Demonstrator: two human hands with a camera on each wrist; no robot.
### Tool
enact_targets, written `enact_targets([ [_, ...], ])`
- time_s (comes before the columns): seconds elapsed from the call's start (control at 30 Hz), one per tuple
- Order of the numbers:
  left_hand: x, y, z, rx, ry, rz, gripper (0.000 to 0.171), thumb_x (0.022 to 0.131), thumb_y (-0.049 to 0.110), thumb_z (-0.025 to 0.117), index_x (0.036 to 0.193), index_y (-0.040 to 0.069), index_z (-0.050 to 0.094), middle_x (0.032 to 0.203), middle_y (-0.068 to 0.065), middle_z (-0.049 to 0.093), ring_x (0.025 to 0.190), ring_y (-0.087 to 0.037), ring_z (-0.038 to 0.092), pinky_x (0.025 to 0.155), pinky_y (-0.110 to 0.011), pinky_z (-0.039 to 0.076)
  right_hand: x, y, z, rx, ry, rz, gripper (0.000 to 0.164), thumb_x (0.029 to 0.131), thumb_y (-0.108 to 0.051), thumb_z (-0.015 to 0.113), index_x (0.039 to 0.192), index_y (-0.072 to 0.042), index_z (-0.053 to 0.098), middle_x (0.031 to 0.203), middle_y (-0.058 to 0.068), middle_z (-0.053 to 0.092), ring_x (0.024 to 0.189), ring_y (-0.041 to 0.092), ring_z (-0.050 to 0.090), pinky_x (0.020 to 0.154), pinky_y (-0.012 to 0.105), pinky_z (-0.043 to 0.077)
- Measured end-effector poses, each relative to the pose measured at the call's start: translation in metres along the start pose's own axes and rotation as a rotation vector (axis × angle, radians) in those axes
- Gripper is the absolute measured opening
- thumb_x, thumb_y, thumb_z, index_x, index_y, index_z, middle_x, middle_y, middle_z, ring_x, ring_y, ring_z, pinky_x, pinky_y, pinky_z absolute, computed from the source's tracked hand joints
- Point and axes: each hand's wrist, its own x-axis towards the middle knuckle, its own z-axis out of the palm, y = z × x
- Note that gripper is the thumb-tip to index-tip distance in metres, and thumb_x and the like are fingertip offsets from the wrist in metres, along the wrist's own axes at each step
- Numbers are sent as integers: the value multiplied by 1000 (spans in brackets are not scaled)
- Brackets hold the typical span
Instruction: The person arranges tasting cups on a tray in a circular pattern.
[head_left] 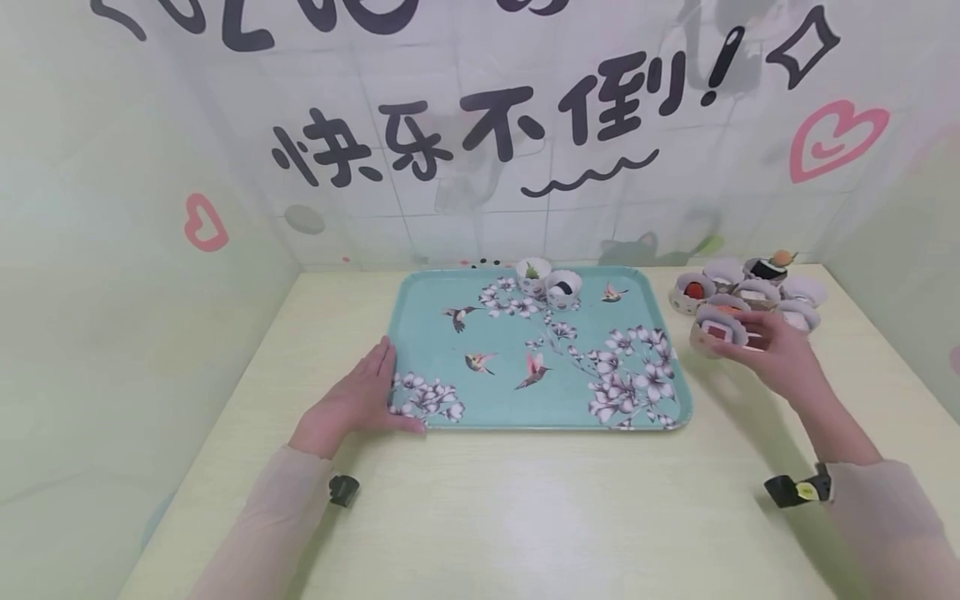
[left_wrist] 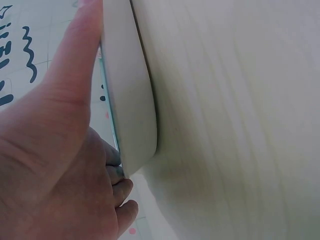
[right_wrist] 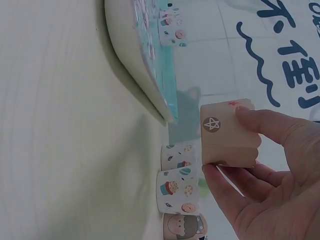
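Hold the tan scalloped paper cup [right_wrist: 227, 139] level, right fingers [right_wrist: 223, 191] pinched cup-wide, left fingers [head_left: 377, 358] straight against the rectangular turquoise tray [head_left: 423, 333].

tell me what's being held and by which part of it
The right hand pinches a paper cup by its side wall; the left hand only touches the tray.
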Motion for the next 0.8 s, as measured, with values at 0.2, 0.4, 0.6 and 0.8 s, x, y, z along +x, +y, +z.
enact_targets([
  [0.2,1,-1,0,3,6,6,144,65,73,78,154,-13,4,164,-31,-1,153,-47,7,124,-56,21,4,-8,8,22,6,-55,60,92,-28,72,136,6,50,132,29,54,88,-16,49,67,2,45],
  [0.4,0,0,0,4,4,3,144,65,73,78,154,-13,5,164,-31,0,153,-47,8,124,-56,21,6,-21,16,16,-8,-62,62,92,-28,72,138,7,47,133,32,55,106,26,67,68,-1,42],
  [0.6,-1,0,-1,16,1,1,143,66,73,78,154,-13,5,164,-31,-1,153,-47,8,124,-56,22,12,-29,24,45,-13,-102,58,92,-24,73,135,8,50,133,29,52,108,29,63,70,0,44],
  [0.8,-1,1,-2,21,-4,-2,143,66,73,77,155,-12,4,165,-30,-1,153,-47,7,124,-55,21,20,-40,31,52,-75,-71,65,93,-30,71,140,8,46,136,31,50,122,50,56,69,1,43],
])
